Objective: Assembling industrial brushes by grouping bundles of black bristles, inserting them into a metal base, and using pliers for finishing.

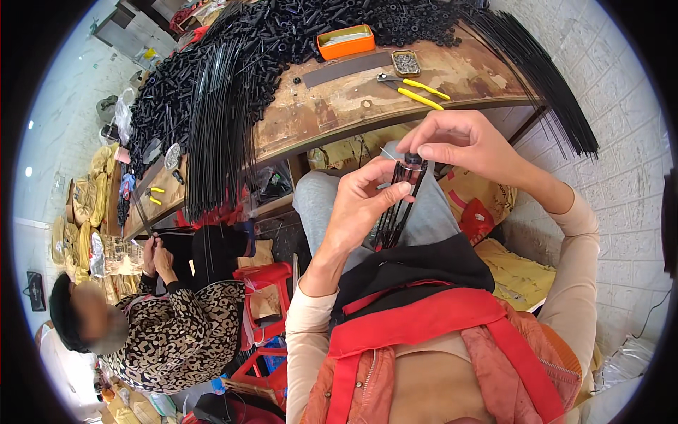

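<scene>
A bundle of slim black rods (pixel 397 219), like the ribs of an umbrella frame, stands upright above my lap. My left hand (pixel 364 205) is closed round its upper part, thumb across the front. At the top sits a round black cap piece (pixel 412 160), pinched between the thumb and fingers of my right hand (pixel 459 141). A thin pale wire or thread seems to stick out beside the cap, too fine to make out. The rods' lower ends run down toward my dark apron (pixel 424 265).
On the wooden bench (pixel 318 113) lie yellow-handled pliers (pixel 417 92), a dish of small metal parts (pixel 406 62), an orange box (pixel 345 42), a dark flat strip (pixel 349 68), heaped black plastic parts (pixel 296 28) and long black rods (pixel 219 134). A co-worker (pixel 176 332) sits at left near a red stool (pixel 272 297).
</scene>
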`<state>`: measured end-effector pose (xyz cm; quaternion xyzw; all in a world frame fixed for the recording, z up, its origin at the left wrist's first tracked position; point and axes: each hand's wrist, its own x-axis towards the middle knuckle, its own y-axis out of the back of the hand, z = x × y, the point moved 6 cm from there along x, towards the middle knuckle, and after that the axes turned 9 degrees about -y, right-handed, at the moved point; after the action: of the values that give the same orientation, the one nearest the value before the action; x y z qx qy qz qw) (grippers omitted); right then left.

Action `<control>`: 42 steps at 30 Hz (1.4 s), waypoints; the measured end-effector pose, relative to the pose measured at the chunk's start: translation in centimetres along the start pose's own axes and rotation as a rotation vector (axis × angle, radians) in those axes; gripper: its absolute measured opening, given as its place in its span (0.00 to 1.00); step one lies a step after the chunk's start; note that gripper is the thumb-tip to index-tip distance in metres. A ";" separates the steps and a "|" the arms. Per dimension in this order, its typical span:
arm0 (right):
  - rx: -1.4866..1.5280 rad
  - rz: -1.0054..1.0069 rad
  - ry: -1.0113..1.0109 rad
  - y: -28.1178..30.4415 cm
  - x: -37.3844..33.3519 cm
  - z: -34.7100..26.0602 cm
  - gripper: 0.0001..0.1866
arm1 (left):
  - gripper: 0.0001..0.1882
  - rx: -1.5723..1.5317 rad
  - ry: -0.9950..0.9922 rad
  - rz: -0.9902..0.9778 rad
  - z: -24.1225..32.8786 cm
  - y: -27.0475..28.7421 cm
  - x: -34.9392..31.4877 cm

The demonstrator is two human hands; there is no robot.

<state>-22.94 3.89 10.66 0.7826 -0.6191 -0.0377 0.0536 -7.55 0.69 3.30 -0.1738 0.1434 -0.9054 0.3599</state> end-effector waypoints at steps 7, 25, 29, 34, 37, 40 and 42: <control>-0.200 0.005 0.028 0.5 -0.1 -0.5 0.04 | 0.11 0.021 -0.019 -0.014 0.1 -0.5 0.3; -0.372 0.119 0.481 0.3 -1.8 -1.4 0.10 | 0.08 -0.023 -0.126 0.121 0.2 -2.4 -0.4; -0.390 0.145 0.471 0.4 -2.0 -1.4 0.10 | 0.07 0.062 -0.095 0.158 0.1 -0.8 -0.2; -0.344 0.129 0.454 0.8 -1.9 -1.2 0.10 | 0.06 -0.001 -0.087 0.114 0.2 -0.9 -0.1; -0.140 0.030 0.461 0.6 -1.2 -0.6 0.10 | 0.06 -0.123 -0.048 0.076 -0.3 -0.6 0.0; 0.040 -0.038 0.427 0.3 -0.3 0.4 0.10 | 0.07 -0.176 -0.036 0.058 -0.3 -0.4 -0.1; 0.110 -0.078 0.449 0.0 0.1 1.0 0.11 | 0.07 -0.177 -0.036 0.052 -0.3 -0.4 -0.1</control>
<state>-23.08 3.79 9.66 0.7963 -0.5622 0.1691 0.1458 -7.91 1.07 3.14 -0.2173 0.2207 -0.8762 0.3693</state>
